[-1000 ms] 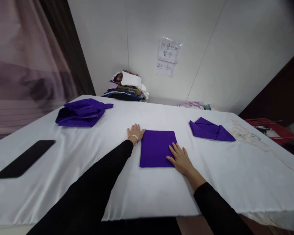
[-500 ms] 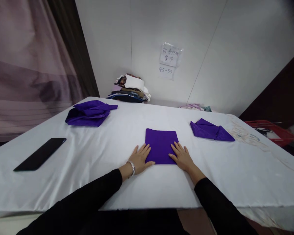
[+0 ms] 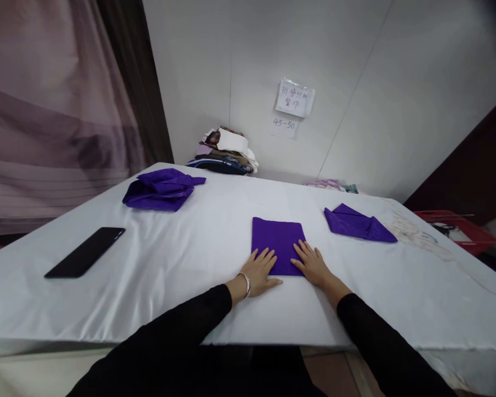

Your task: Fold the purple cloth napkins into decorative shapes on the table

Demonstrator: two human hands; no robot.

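Note:
A purple cloth napkin (image 3: 276, 238), folded into a flat square, lies on the white tablecloth (image 3: 215, 231) in front of me. My left hand (image 3: 261, 274) rests on its near left corner, fingers spread and the thumb on the tablecloth. Flat on the right edge of the square lies my right hand (image 3: 312, 264), fingers apart. Neither hand grips the fabric. To the right is a folded purple napkin (image 3: 357, 223) with pointed ends. At the far left sits a bunched, layered purple napkin (image 3: 163, 190).
A black flat slab (image 3: 86, 252), perhaps a phone or tablet, lies on the left. Stacked clothes (image 3: 225, 151) stand against the wall at the back. Handwritten paper signs (image 3: 294, 99) hang on that wall. A red basket (image 3: 458, 234) is beyond the table's right end.
My left hand has slid right, from the square's left edge onto its near left corner. My right hand stays on the right edge. The view has shifted slightly.

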